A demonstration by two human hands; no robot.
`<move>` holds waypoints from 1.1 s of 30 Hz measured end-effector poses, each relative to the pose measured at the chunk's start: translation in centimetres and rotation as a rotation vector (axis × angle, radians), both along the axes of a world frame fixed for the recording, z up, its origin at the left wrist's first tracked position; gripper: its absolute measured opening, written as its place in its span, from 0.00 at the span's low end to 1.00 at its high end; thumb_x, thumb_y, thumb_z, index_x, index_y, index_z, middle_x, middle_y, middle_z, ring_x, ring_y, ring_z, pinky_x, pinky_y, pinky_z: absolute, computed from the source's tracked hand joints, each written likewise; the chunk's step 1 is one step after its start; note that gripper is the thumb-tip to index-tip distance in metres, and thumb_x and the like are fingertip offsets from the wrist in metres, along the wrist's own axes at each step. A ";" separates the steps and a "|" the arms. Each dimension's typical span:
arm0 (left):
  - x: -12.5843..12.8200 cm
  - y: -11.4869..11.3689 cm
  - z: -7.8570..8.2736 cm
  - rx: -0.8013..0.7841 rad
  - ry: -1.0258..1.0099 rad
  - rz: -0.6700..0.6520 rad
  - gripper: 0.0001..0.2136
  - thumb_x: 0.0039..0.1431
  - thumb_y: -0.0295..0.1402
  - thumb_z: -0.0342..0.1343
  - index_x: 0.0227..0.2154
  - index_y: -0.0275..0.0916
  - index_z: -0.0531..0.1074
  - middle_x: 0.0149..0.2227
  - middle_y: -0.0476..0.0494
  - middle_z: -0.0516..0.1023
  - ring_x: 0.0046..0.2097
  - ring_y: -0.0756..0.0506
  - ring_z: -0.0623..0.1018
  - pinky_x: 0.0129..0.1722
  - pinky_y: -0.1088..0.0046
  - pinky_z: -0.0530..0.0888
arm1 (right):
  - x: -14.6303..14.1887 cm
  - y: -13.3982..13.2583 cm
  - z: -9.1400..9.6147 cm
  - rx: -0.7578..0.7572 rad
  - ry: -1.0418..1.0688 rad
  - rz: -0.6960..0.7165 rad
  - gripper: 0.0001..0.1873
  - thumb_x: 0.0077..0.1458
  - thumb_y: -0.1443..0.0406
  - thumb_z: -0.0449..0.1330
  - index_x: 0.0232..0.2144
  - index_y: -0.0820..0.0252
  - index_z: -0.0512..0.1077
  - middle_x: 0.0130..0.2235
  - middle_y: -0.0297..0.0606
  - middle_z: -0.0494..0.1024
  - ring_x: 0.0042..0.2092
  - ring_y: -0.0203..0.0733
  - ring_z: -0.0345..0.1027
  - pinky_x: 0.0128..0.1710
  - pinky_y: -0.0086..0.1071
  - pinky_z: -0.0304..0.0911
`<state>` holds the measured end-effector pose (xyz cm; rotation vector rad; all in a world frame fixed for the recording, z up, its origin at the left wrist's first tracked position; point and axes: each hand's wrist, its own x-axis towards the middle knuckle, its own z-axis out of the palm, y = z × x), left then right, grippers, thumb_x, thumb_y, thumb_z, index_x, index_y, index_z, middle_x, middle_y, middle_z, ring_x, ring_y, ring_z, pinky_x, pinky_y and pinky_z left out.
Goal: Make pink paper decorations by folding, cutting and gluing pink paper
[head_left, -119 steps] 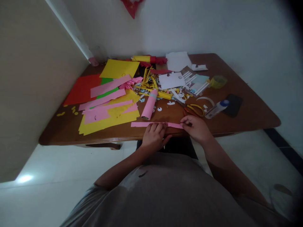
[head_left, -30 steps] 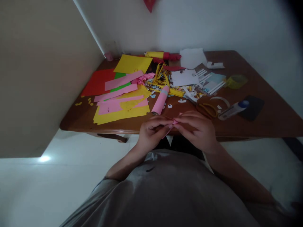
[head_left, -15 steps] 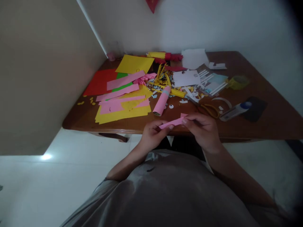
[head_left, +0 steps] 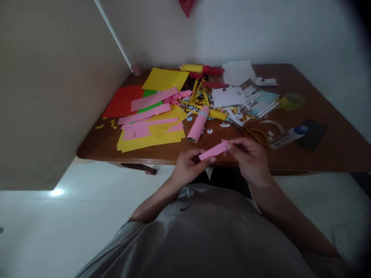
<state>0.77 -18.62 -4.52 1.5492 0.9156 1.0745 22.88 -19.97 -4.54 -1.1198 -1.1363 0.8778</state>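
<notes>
A folded pink paper strip [head_left: 213,151] is held up between my two hands at the table's front edge. My right hand [head_left: 251,158] pinches its right end between thumb and fingers. At the lower left end, my left hand [head_left: 189,165] has its thumb under the strip and its curled fingers behind, partly hidden. Just beyond my hands lies a pink paper tube [head_left: 198,125] with a pale blue band. Beside the tube is a white paper circle with a dark dot [head_left: 209,131], like an eye.
Scissors with yellow handles [head_left: 256,136] and a glue bottle with a blue cap [head_left: 290,136] lie to the right. Yellow sheets [head_left: 150,143] and pink strips [head_left: 153,113] cover the left. Paper scraps [head_left: 199,96] heap mid-table; a tape roll [head_left: 292,101] sits farther right.
The pink strip's left end has shifted slightly right and shows more past my left thumb. The strip tilts a little more. Things on the table stay in place.
</notes>
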 end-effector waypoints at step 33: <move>0.8 -0.6 -1.1 0.306 0.140 0.034 0.06 0.71 0.36 0.67 0.41 0.41 0.87 0.39 0.42 0.89 0.39 0.46 0.86 0.41 0.72 0.82 | -0.9 -1.1 0.6 0.236 -0.591 0.145 0.05 0.58 0.68 0.67 0.31 0.52 0.78 0.31 0.33 0.84 0.32 0.41 0.77 0.36 0.34 0.71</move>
